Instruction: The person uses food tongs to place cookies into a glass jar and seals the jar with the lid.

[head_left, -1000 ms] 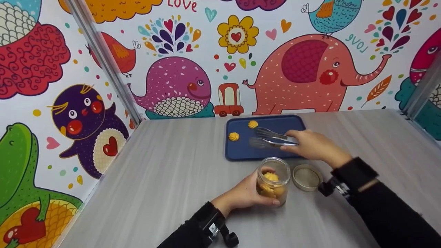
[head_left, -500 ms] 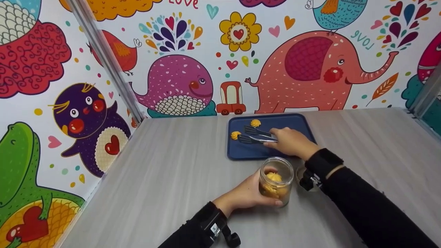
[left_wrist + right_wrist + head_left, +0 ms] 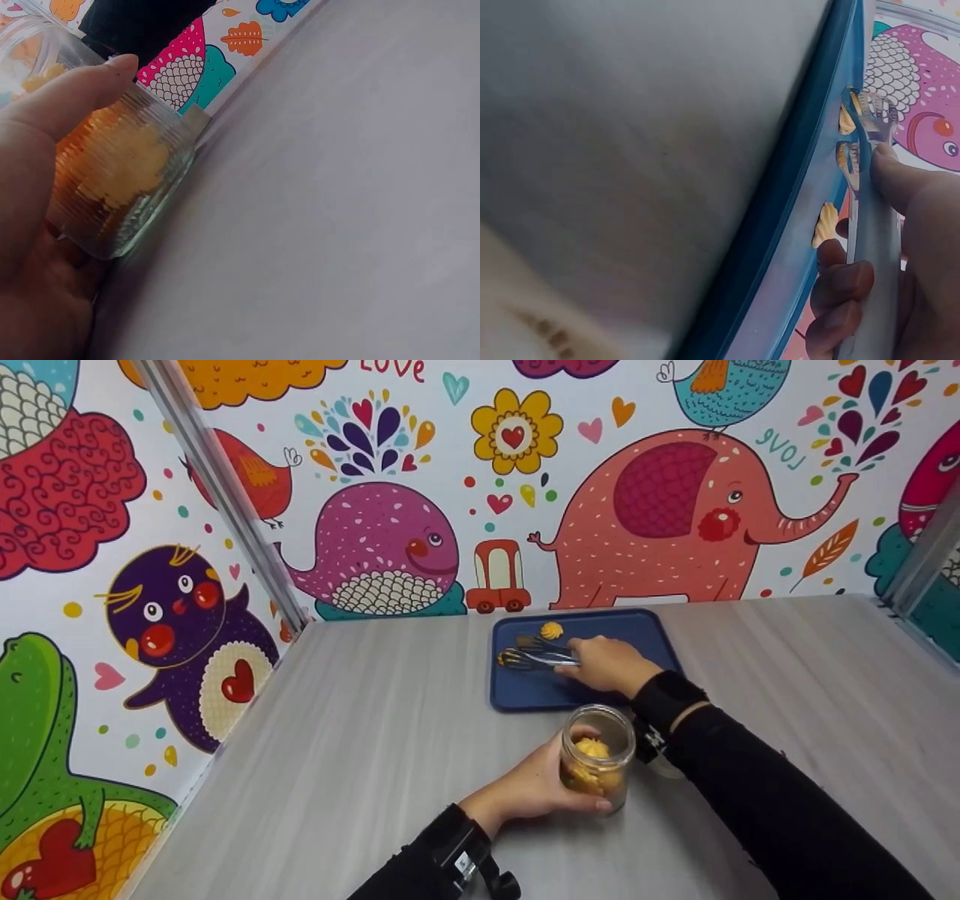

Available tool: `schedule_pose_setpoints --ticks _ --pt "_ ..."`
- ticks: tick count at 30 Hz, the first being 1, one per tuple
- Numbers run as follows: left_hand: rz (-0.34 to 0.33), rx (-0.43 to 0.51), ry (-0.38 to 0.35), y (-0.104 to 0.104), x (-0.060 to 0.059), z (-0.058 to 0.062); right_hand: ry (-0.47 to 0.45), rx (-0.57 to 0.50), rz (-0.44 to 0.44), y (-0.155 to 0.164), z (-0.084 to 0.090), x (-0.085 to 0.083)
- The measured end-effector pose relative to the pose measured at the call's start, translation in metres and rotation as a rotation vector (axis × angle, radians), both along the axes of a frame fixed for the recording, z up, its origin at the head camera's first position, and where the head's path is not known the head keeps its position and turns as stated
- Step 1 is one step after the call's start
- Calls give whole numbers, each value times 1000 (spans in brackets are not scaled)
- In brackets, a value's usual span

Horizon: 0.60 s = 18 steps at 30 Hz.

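Left hand: the left hand (image 3: 536, 789), low in the centre of the head view, has its grip curled round a clear glass jar (image 3: 596, 756) that stands upright on the desk (image 3: 360, 750); the thumb lies along the ribbed wall in the left wrist view.
Jar: open-topped and partly filled with yellow cookies (image 3: 592, 748), just below the near edge of the tray.
Right hand: the right hand (image 3: 607, 664), at centre frame over the tray, has its grip closed round the handle of metal tongs (image 3: 536, 652), fingers curled about the shaft in the right wrist view.
Tongs: the two toothed tips point toward the left of the frame and sit on either side of a yellow swirl cookie (image 3: 504, 658) at the tray's left edge; whether the tips touch it cannot be told.
Tray: a dark blue tray (image 3: 645, 630) lies flat on the desk, centre frame, against the back wall; a second swirl cookie (image 3: 551, 630) rests near its far edge, just above the tongs.
Backdrop: cartoon wallpaper (image 3: 375, 540) with a whale and an elephant fills the upper frame.
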State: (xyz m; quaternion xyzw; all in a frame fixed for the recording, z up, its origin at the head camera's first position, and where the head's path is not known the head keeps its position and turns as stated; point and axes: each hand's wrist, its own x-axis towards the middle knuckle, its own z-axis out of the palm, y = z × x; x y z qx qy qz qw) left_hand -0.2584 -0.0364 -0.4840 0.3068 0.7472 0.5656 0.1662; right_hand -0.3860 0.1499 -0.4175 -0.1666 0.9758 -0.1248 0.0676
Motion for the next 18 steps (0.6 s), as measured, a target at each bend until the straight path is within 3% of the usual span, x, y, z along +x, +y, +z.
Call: schedule_pose_setpoints --ticks 8,18 --pt "10 -29 6 -1 1 1 7 24 39 -10 -3 -5" --pt "4 -10 15 -1 1 2 63 16 39 -16 0 1"
